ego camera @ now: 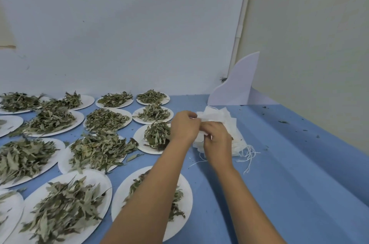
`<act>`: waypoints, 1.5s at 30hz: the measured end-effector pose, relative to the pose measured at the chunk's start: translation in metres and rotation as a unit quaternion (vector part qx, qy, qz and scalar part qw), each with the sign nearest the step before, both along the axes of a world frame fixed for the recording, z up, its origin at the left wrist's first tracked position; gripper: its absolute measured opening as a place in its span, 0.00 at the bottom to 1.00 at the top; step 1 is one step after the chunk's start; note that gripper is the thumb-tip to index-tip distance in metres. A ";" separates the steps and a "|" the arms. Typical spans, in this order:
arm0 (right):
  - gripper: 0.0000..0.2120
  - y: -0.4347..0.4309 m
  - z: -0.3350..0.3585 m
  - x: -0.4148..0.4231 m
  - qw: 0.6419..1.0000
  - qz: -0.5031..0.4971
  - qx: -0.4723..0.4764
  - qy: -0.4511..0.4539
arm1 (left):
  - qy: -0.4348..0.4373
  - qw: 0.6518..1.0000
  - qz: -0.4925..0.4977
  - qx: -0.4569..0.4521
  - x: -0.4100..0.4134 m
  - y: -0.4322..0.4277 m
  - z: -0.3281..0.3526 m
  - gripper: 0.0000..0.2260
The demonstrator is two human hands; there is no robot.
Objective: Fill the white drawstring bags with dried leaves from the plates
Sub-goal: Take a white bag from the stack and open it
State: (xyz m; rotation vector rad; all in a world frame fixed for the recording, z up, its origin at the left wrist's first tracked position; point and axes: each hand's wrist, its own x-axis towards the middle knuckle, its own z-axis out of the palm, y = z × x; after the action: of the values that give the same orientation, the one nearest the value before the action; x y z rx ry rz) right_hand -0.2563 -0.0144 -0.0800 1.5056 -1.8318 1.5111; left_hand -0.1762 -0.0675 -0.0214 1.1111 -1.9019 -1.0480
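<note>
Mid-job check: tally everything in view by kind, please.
White plates of dried leaves: 14
Stack of white drawstring bags: 1, single bags uncountable
Hands: 2, left hand and right hand, both gripping the stack
White panel: 1
Total: 18

Head camera looks forward and down, close over the table (279,163).

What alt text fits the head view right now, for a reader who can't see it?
The left hand and right hand pinch the top of a pile of white drawstring bags on a blue table. To their left, many white plates hold heaps of dried leaves.
</note>
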 end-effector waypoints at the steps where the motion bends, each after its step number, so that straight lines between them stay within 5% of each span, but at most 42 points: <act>1: 0.23 0.001 0.000 0.001 1.000 0.003 0.000 -0.005 | 0.015 1.000 0.018 0.002 0.001 -0.002 -0.001 0.11; 5: 0.26 0.001 -0.009 0.000 0.995 -0.022 0.067 -0.075 | 0.162 0.979 0.091 0.082 0.010 -0.013 0.002 0.09; 10: 0.20 0.004 -0.019 -0.008 0.981 -0.070 0.155 -0.093 | 0.224 0.960 0.114 0.120 0.026 -0.018 0.009 0.13; 17: 0.16 0.002 -0.019 -0.006 0.984 -0.087 0.132 -0.078 | 0.299 0.931 0.084 0.191 0.064 -0.020 0.005 0.05; 21: 0.09 0.005 0.012 0.024 0.992 -0.030 -0.021 -0.118 | 0.239 0.961 0.078 0.118 0.095 -0.018 -0.004 0.06; 24: 0.12 0.003 0.048 0.052 0.948 0.103 0.001 -0.302 | 0.186 0.977 0.101 -0.019 0.118 -0.013 -0.011 0.09; 27: 0.21 0.002 0.073 0.079 0.814 0.275 0.137 -0.493 | 0.149 0.974 0.104 -0.137 0.135 -0.003 -0.017 0.07; 30: 0.23 0.000 0.073 0.092 0.747 0.333 0.140 -0.559 | 0.096 0.953 0.093 -0.271 0.147 0.006 -0.021 0.09; 32: 0.16 -0.001 0.068 0.094 0.732 0.335 0.123 -0.581 | 0.048 0.937 0.097 -0.332 0.153 0.007 -0.024 0.12; 35: 0.07 -0.001 0.062 0.095 0.725 0.331 0.140 -0.587 | 0.010 0.945 0.123 -0.302 0.157 0.009 -0.027 0.17; 38: 0.05 -0.002 0.055 0.098 0.756 0.301 0.169 -0.556 | 0.013 0.953 0.145 -0.265 0.157 0.011 -0.028 0.22; 41: 0.04 -0.003 0.050 0.103 0.781 0.296 0.174 -0.521 | 0.044 0.957 0.121 -0.261 0.151 0.018 -0.022 0.13; 45: 0.08 -0.003 0.053 0.107 0.744 0.345 0.159 -0.549 | 0.093 0.983 0.048 -0.149 0.140 0.028 -0.018 0.03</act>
State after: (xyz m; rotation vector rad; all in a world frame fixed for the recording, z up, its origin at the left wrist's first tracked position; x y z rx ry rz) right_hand -0.1492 -0.0176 -0.0269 1.6892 -2.2702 3.0824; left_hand -0.0357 -0.0396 -0.0391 0.8926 -1.7680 -0.7558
